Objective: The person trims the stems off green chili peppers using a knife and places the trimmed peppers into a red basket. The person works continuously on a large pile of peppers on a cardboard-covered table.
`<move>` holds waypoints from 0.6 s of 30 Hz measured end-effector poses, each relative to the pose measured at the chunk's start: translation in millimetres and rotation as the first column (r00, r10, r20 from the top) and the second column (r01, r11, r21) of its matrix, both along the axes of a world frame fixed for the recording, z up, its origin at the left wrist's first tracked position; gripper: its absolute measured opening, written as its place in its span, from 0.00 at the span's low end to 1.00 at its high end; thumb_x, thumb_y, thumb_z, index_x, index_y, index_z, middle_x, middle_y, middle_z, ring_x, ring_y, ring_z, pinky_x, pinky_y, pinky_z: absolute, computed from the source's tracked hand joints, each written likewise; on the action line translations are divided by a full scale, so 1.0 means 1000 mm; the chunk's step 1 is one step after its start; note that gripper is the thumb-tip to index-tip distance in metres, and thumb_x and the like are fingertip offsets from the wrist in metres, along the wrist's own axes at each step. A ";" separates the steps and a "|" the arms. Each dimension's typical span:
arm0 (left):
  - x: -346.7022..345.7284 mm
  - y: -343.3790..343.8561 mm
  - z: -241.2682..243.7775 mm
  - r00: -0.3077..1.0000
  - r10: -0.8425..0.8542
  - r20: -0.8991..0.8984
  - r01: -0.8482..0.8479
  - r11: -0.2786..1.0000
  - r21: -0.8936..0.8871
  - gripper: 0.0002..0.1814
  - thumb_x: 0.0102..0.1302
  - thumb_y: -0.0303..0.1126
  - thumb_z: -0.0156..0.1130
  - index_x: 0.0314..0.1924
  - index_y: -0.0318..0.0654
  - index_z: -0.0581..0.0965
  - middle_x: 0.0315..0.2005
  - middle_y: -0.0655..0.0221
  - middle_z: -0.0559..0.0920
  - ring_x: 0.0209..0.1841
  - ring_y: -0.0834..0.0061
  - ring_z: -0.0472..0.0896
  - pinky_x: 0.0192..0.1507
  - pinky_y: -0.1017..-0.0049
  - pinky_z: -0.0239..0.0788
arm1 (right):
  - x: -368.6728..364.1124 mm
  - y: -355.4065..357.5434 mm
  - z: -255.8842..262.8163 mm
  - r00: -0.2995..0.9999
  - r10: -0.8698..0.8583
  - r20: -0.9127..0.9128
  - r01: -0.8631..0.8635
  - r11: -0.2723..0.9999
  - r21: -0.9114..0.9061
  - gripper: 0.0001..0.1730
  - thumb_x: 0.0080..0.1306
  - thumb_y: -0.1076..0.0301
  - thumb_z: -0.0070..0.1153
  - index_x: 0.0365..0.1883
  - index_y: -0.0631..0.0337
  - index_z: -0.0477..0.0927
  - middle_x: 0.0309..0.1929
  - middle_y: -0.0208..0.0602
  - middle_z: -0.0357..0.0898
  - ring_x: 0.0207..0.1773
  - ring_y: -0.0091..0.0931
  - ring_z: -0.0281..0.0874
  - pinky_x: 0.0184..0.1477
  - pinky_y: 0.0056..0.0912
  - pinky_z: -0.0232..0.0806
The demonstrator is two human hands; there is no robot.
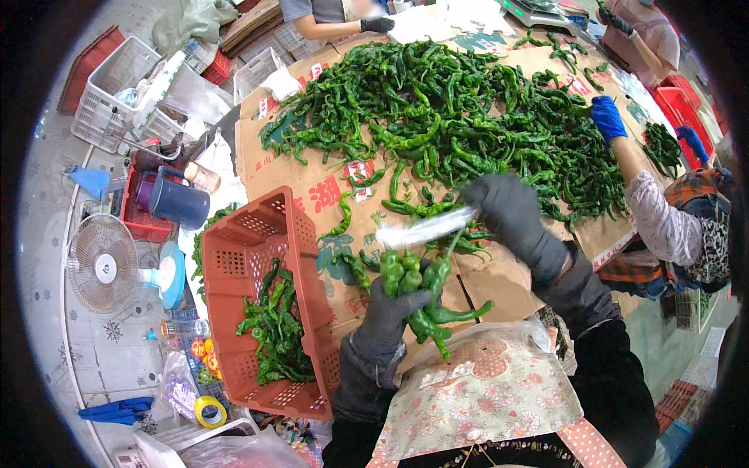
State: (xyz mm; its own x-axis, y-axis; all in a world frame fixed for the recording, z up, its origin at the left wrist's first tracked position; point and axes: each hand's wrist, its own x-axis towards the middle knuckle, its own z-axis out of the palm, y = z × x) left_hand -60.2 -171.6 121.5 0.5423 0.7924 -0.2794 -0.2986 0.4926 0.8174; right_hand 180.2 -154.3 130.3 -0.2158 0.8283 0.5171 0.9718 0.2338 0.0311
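Note:
My left hand (383, 319), in a dark grey glove, grips a bunch of long green peppers (418, 284) by their bodies, stems upward. Above the bunch, my right hand (506, 213) in a matching glove holds a pale elongated tool (430, 227), which motion blurs too much to name exactly. The tool passes over the pepper stems; contact cannot be told. To the left of my left hand stands a red-brown plastic crate (319, 292), tilted, with green peppers (278, 327) inside. A large heap of green peppers (445, 117) covers much of the cardboard (275, 175) before me.
At right a co-worker's blue-gloved hand (608, 119) touches the heap's edge. Another person's dark-gloved hand (377, 25) is at the far side, near a weighing scale (535, 16). An electric fan (105, 266), a dark blue jug (180, 199) and white crates (111, 99) stand at left.

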 end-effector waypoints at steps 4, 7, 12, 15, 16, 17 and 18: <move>-0.006 0.004 -0.004 0.999 0.009 0.046 -0.010 1.000 0.009 0.25 0.48 0.25 0.63 0.49 0.30 0.71 0.37 0.63 0.79 0.36 0.72 0.78 0.37 0.72 0.73 | 0.033 -0.008 -0.007 0.931 -0.035 -0.363 0.059 0.997 0.055 0.17 0.43 0.72 0.62 0.35 0.50 0.78 0.26 0.30 0.73 0.29 0.33 0.73 0.29 0.34 0.64; 0.005 0.013 -0.013 0.985 0.006 0.175 0.002 0.999 -0.045 0.27 0.49 0.27 0.63 0.51 0.31 0.69 0.40 0.60 0.77 0.36 0.71 0.77 0.36 0.71 0.74 | -0.003 -0.022 -0.004 0.882 0.066 -0.466 -0.051 0.998 0.045 0.15 0.43 0.70 0.63 0.32 0.49 0.79 0.26 0.30 0.73 0.29 0.33 0.73 0.28 0.34 0.64; 0.016 0.009 -0.031 0.939 -0.071 0.336 0.109 0.990 -0.095 0.30 0.48 0.32 0.65 0.53 0.34 0.68 0.41 0.60 0.75 0.35 0.70 0.75 0.36 0.73 0.73 | -0.032 -0.017 -0.014 0.899 0.086 -0.430 -0.141 0.985 -0.096 0.11 0.46 0.66 0.60 0.30 0.48 0.76 0.29 0.30 0.71 0.31 0.33 0.72 0.31 0.35 0.64; 0.011 0.004 -0.034 0.909 -0.054 0.414 0.124 0.982 -0.143 0.33 0.45 0.36 0.66 0.53 0.34 0.68 0.39 0.62 0.75 0.33 0.71 0.73 0.35 0.74 0.72 | -0.022 -0.004 -0.020 0.935 0.078 -0.345 -0.108 0.992 -0.067 0.14 0.46 0.67 0.60 0.34 0.48 0.76 0.30 0.31 0.72 0.33 0.34 0.73 0.33 0.35 0.65; 0.011 0.003 -0.033 0.898 -0.069 0.434 0.131 0.985 -0.114 0.35 0.44 0.38 0.67 0.53 0.33 0.68 0.38 0.62 0.75 0.35 0.72 0.74 0.33 0.75 0.71 | -0.008 0.002 -0.028 0.878 0.143 -0.456 -0.124 0.990 0.072 0.14 0.47 0.69 0.60 0.34 0.50 0.77 0.30 0.32 0.74 0.33 0.35 0.74 0.33 0.34 0.67; 0.011 0.003 -0.030 0.886 -0.086 0.455 0.137 0.987 -0.080 0.37 0.43 0.39 0.68 0.54 0.33 0.67 0.38 0.63 0.75 0.36 0.73 0.74 0.31 0.75 0.71 | 0.011 0.010 -0.056 0.756 0.066 -0.651 -0.038 0.998 0.057 0.12 0.48 0.76 0.60 0.34 0.55 0.79 0.30 0.35 0.76 0.32 0.34 0.75 0.33 0.30 0.67; 0.009 -0.002 -0.018 0.896 -0.009 0.444 0.062 0.992 -0.105 0.35 0.44 0.36 0.67 0.53 0.34 0.67 0.37 0.62 0.76 0.36 0.72 0.76 0.33 0.75 0.72 | 0.018 0.009 -0.053 0.752 -0.013 -0.659 0.005 1.000 -0.013 0.12 0.49 0.77 0.59 0.34 0.56 0.79 0.29 0.36 0.77 0.31 0.33 0.76 0.32 0.29 0.67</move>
State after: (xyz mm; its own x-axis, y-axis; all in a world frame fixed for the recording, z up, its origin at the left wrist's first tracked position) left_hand -51.3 -174.0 103.4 0.6579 0.7475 -0.0915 -0.5963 0.5913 0.5430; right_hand 198.5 -145.6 77.2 0.1831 0.8342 0.5202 0.7523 0.2217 -0.6203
